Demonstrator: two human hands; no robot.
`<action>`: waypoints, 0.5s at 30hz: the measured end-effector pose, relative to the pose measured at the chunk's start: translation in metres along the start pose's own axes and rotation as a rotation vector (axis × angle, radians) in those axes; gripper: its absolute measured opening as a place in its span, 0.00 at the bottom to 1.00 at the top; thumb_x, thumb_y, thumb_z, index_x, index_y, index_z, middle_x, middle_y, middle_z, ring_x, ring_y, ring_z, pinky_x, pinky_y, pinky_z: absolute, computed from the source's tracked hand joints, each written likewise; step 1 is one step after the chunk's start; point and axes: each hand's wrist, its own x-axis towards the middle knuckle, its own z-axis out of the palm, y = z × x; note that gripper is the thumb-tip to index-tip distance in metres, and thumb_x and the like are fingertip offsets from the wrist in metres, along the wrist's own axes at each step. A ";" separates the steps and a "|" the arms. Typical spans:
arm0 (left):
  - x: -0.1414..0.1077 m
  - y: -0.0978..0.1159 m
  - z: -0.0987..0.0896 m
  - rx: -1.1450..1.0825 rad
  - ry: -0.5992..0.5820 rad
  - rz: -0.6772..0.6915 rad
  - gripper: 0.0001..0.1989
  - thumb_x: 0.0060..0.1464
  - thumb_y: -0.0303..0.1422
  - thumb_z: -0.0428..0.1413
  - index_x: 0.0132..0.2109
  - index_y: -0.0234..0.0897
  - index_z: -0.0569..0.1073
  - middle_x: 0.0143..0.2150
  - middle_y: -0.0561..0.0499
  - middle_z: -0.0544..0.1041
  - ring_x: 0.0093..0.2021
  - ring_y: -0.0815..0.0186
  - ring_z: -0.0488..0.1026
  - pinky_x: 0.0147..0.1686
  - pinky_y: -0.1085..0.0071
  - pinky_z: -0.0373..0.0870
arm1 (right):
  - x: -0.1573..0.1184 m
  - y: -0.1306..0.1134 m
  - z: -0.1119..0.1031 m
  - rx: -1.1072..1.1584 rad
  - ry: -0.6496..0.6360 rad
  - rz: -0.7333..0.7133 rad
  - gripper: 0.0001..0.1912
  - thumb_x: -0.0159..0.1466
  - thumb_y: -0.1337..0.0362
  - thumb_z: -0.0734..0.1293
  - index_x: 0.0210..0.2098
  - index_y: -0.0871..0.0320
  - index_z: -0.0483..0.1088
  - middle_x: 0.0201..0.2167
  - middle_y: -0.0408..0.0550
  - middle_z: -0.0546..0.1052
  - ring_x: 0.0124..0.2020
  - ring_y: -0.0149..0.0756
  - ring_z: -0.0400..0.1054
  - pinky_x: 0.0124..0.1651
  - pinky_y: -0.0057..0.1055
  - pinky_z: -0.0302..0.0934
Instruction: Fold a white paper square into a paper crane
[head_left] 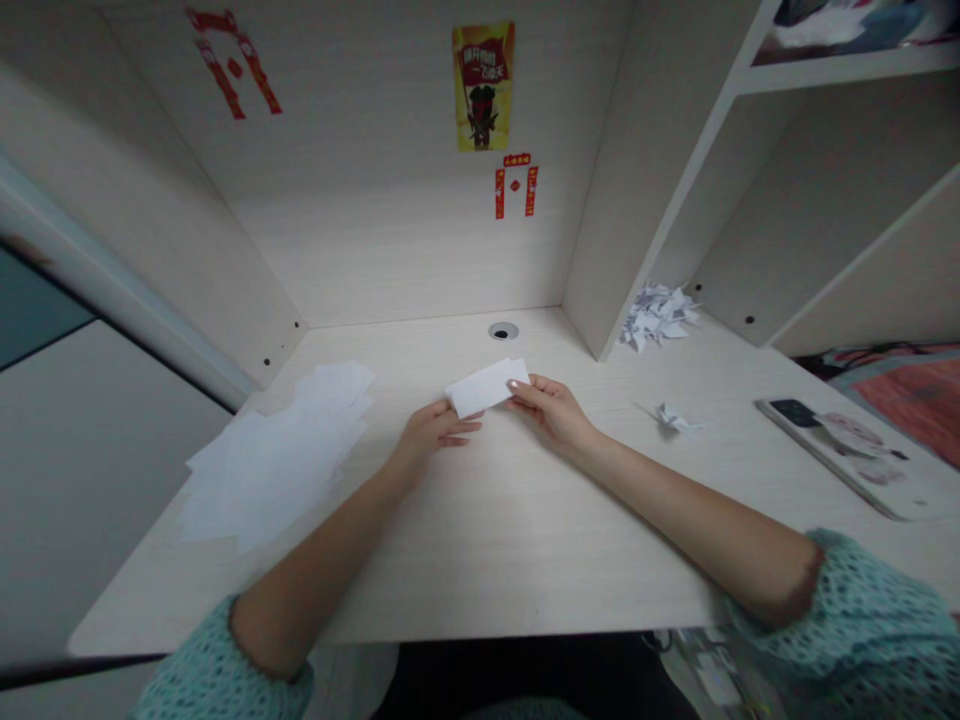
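Note:
A white sheet of paper (pixel 487 386), folded into a long rectangle, is held between my hands above the middle of the desk. My left hand (pixel 433 435) grips its left end, with some fingers stretched out below the paper. At the right end, my right hand (pixel 547 408) pinches it, thumb on top and fingers behind. A spread pile of loose white sheets (pixel 277 460) lies to the left of my left hand. To the right of my right hand rests one folded paper crane (pixel 673 420).
A heap of folded white papers (pixel 658 314) sits beside the upright shelf panel (pixel 637 200). A phone (pixel 855 455) lies at the desk's right. Behind my hands is a round cable hole (pixel 503 331). Red and yellow stickers (pixel 483 88) hang on the back wall.

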 end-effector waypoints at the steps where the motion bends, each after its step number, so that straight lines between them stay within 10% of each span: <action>1: 0.000 0.001 0.001 -0.018 0.025 0.014 0.23 0.49 0.42 0.55 0.50 0.34 0.72 0.49 0.40 0.75 0.45 0.56 0.74 0.39 0.67 0.69 | -0.001 -0.002 0.001 0.013 0.010 0.008 0.11 0.48 0.58 0.74 0.24 0.58 0.72 0.26 0.42 0.75 0.30 0.30 0.67 0.39 0.29 0.62; 15: -0.018 0.005 0.020 0.254 0.180 0.276 0.25 0.47 0.41 0.59 0.53 0.38 0.71 0.33 0.49 0.79 0.29 0.67 0.73 0.25 0.76 0.63 | -0.029 -0.006 0.022 -0.383 -0.101 -0.230 0.21 0.54 0.58 0.70 0.45 0.56 0.67 0.31 0.46 0.78 0.29 0.34 0.71 0.31 0.28 0.63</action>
